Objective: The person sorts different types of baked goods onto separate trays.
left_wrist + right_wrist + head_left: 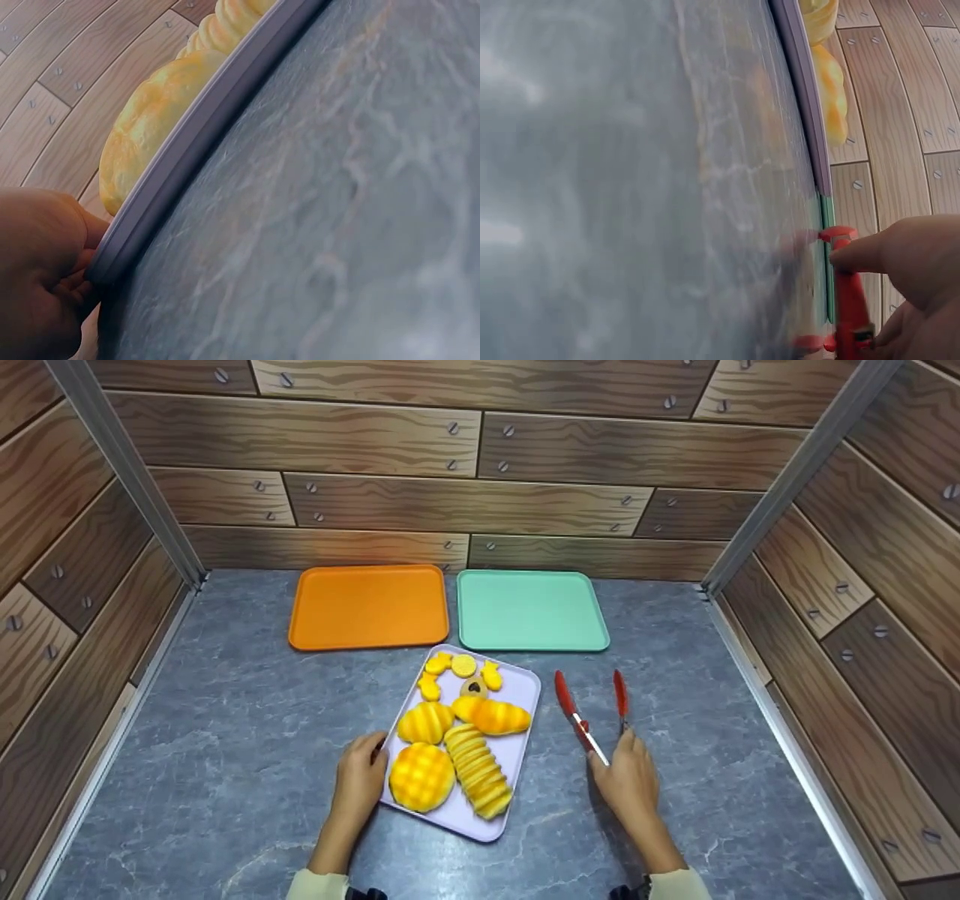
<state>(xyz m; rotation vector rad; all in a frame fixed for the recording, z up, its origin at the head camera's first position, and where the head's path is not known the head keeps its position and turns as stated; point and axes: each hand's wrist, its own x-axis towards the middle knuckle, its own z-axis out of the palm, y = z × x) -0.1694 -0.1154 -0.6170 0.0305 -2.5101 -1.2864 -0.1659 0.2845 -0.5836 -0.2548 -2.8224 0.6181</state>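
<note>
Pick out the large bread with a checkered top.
The round bun in the near left corner of the lilac tray. Only it shows a grid; the croissant and oval roll carry bands, and the long loaf has crosswise ridges.

Bench (225, 735): brightly lit; sheen nearside of lilac tray (517, 682). Right wrist view: blurred, glare well apart from tray.

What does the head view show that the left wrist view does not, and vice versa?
Only the head view shows the orange tray, green tray, right hand and the red tongs it holds.

Only the left wrist view gives a close, low look along the lilac tray.

Both show the left hand gripping that tray, and the round bread.
</note>
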